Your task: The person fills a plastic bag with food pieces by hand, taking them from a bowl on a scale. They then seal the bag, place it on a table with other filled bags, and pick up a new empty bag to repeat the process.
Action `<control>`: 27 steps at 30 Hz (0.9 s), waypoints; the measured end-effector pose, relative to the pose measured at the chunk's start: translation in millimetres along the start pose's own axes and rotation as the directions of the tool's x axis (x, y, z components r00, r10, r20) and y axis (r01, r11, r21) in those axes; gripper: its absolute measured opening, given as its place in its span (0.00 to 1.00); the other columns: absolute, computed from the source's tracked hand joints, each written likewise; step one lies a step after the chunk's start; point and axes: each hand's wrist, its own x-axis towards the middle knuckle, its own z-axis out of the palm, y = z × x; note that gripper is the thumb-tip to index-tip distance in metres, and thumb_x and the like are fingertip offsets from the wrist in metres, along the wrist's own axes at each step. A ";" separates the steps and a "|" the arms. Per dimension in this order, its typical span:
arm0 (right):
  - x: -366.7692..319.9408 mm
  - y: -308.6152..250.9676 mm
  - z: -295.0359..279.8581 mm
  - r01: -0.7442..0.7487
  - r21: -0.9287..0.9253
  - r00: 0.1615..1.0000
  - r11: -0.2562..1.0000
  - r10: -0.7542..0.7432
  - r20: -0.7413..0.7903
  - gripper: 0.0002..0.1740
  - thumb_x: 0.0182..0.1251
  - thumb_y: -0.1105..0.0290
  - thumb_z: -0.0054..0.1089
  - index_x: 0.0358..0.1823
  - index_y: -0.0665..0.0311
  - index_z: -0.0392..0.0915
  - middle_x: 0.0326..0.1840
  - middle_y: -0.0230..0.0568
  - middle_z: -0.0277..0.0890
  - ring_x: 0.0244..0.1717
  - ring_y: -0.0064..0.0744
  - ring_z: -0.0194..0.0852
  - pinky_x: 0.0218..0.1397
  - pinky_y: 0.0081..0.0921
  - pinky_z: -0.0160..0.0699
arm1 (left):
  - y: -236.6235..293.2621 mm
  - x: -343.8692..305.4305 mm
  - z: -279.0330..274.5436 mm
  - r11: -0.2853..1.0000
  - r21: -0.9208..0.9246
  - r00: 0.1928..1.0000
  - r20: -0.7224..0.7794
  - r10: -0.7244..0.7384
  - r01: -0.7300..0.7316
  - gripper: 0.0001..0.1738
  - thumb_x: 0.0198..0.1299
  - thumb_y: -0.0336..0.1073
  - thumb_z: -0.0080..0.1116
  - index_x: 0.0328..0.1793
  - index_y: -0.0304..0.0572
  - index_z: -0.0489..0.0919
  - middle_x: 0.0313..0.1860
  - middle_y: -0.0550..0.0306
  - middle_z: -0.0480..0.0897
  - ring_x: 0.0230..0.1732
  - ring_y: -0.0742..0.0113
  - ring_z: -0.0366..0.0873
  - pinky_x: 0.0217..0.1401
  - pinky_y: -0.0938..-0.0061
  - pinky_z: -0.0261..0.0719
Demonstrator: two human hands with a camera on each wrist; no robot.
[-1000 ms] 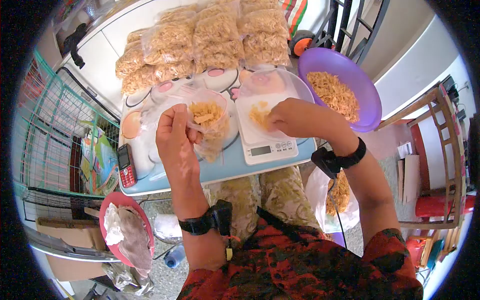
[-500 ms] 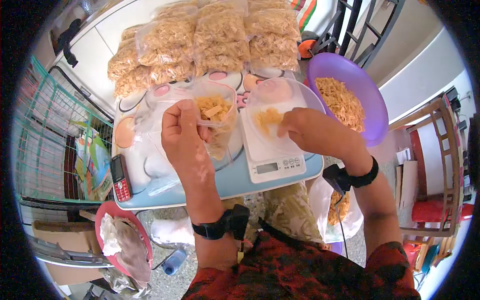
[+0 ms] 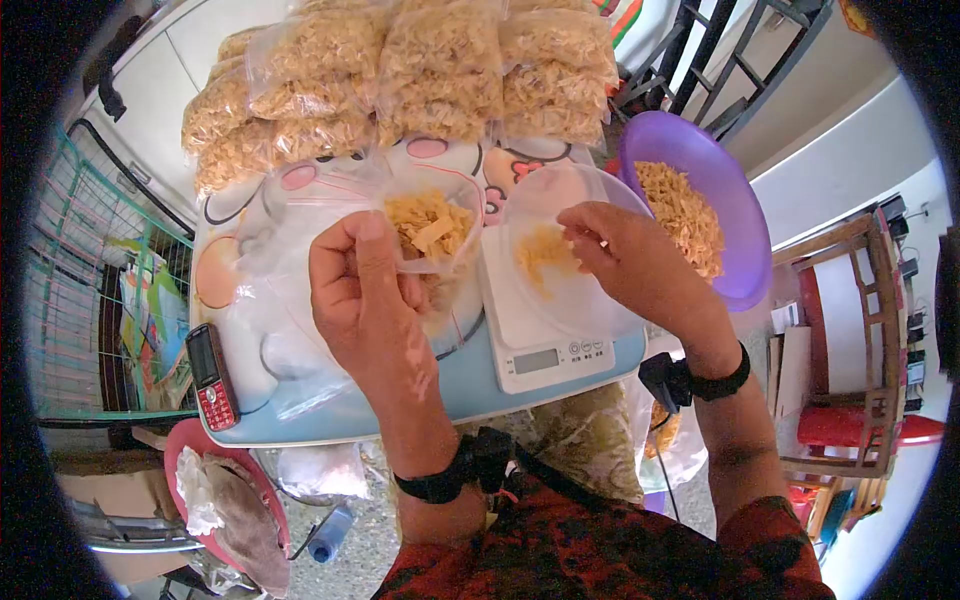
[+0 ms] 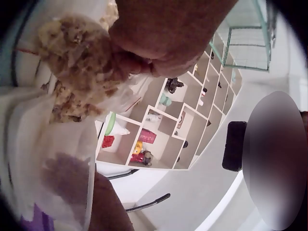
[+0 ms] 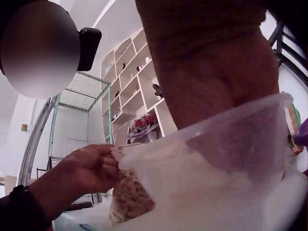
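Note:
My left hand (image 3: 370,280) grips the edge of a clear plastic bag (image 3: 455,268), its mouth spread wide, with dried yellow-brown flakes (image 3: 432,225) inside. To its right, a translucent plastic bowl (image 3: 600,290) sits on a white kitchen scale (image 3: 545,372). A few pale flakes (image 3: 543,250) lie in the bowl. Over the bowl's right side is my right hand (image 3: 640,265), fingers bent beside those flakes; I cannot tell whether it holds any. The right wrist view has this hand inside the bowl's wall (image 5: 202,149), while the left hand (image 5: 89,168) holds the bag (image 5: 131,197).
Filled bags of flakes (image 3: 440,80) are stacked along the table's back. A purple basin (image 3: 745,220) with more flakes stands at the right. Flat empty bags (image 3: 310,240) and a red phone (image 3: 210,375) lie on the left. A wire cage (image 3: 110,290) stands beyond.
The head view has shifted, bringing the table lower and leftward. My right hand's fingers have drawn up from the flakes in the bowl. The left hand keeps hold of the bag.

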 end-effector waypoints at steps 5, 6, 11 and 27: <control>-4.4 -14.9 -15.9 -0.045 -0.171 0.998 0.984 0.052 0.034 0.10 0.67 0.70 0.51 0.42 0.68 0.76 0.40 0.51 0.78 0.41 0.52 0.77 0.46 0.40 0.76 | 2.3 5.0 -8.0 1.000 0.015 1.000 -0.003 -0.016 0.017 0.10 0.65 0.40 0.60 0.41 0.42 0.76 0.24 0.67 0.72 0.16 0.82 0.59 0.15 0.84 0.55; -6.5 -20.6 -23.1 -0.070 -0.204 0.987 0.976 0.097 0.126 0.10 0.67 0.70 0.51 0.41 0.69 0.76 0.40 0.51 0.77 0.41 0.52 0.77 0.46 0.40 0.76 | 1.9 5.6 -9.5 1.000 0.000 1.000 -0.011 -0.018 0.018 0.10 0.65 0.40 0.60 0.41 0.42 0.76 0.24 0.67 0.72 0.16 0.82 0.59 0.15 0.84 0.55; -11.2 -7.5 -5.9 0.111 -0.261 0.976 0.959 -0.055 0.212 0.09 0.65 0.70 0.53 0.37 0.68 0.77 0.36 0.49 0.77 0.38 0.52 0.76 0.44 0.40 0.76 | 2.0 6.8 -12.6 1.000 -0.011 1.000 -0.003 -0.014 0.014 0.10 0.65 0.40 0.60 0.41 0.42 0.76 0.22 0.68 0.70 0.16 0.82 0.59 0.16 0.84 0.55; 1.5 -16.7 -1.5 -0.051 -0.093 0.998 0.994 0.053 0.019 0.12 0.64 0.67 0.57 0.44 0.67 0.79 0.37 0.47 0.78 0.37 0.43 0.78 0.42 0.37 0.76 | 3.7 15.5 -31.4 0.998 -0.059 0.999 -0.040 -0.018 0.015 0.08 0.65 0.37 0.59 0.43 0.42 0.76 0.23 0.68 0.70 0.17 0.82 0.60 0.16 0.84 0.57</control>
